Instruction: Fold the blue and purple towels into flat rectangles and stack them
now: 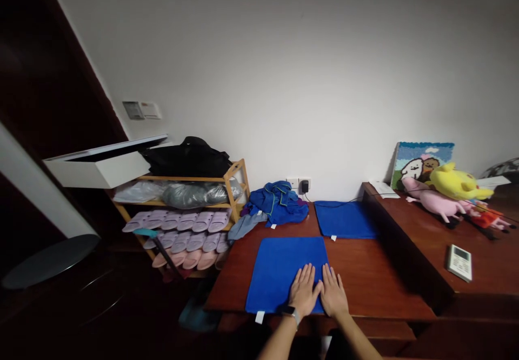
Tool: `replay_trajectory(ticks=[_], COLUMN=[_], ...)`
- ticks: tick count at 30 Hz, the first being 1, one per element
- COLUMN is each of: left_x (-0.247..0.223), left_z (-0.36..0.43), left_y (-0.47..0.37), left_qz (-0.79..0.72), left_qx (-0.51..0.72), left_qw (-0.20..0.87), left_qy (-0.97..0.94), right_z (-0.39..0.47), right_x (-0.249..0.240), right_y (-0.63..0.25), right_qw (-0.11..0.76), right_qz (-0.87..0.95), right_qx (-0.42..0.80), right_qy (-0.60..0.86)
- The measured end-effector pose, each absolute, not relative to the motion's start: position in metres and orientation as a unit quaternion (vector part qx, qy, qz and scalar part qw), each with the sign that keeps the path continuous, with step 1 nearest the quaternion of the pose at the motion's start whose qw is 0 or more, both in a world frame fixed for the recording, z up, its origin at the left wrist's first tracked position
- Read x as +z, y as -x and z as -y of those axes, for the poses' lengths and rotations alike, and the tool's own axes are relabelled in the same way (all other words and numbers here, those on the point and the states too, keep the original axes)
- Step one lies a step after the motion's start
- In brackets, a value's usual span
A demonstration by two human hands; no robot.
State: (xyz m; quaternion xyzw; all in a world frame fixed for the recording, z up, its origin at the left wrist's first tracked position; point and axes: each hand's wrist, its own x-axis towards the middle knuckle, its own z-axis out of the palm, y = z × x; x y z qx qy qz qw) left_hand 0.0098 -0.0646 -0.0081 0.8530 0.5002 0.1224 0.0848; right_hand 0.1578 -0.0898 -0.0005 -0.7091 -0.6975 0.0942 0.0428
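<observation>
A blue cloth (273,273) lies spread flat on the brown wooden table (377,279), a white tag at its near left corner. My left hand (304,292), with a watch at the wrist, rests palm down on the cloth, fingers stretched out. Beside it, my right hand (333,292) lies flat over the cloth's right edge, fingers extended. The thumbs meet or nearly meet. Farther back on the right is a second flat blue cloth (344,219). A crumpled heap of blue cloths (279,203) sits at the back left, with a greyish cloth (247,225) next to it.
Left of the table stands a wooden rack (231,190) with several slippers (203,220) and a black bag (188,157). A charger (305,186) is plugged into the wall. On the raised surface at right are plush toys (458,181) and a white device (460,262).
</observation>
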Motion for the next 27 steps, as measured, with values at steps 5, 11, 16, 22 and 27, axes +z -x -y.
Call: replay_trajectory(ticks=[5,11,16,22,27], left_x=[-0.008,-0.008,-0.012,0.005,0.013], left_z=[0.071,0.081,0.084,0.090,0.097], left_y=[0.109,0.195,0.194,0.096,-0.027], left_qz=[-0.604,-0.667,-0.672,-0.570,-0.456], left_qx=[0.093,0.082,0.109,0.178,0.137], left_qw=[0.047,0.020,0.005,-0.004,0.106], left_qy=[-0.790,-0.740,-0.733,-0.802,-0.873], right_z=[0.089,0.089,0.116,0.137,0.137], right_x=[-0.004,0.003,-0.010,-0.025,-0.017], right_y=[-0.155,-0.151,-0.156,-0.157,-0.157], right_qw=[0.063,0.054,0.086,0.123,0.106], right_qz=[0.682,0.672,0.682,0.694,0.712], right_qx=[0.092,0.094,0.074,0.066,0.075], right_qy=[0.723,0.733,0.723,0.706,0.690])
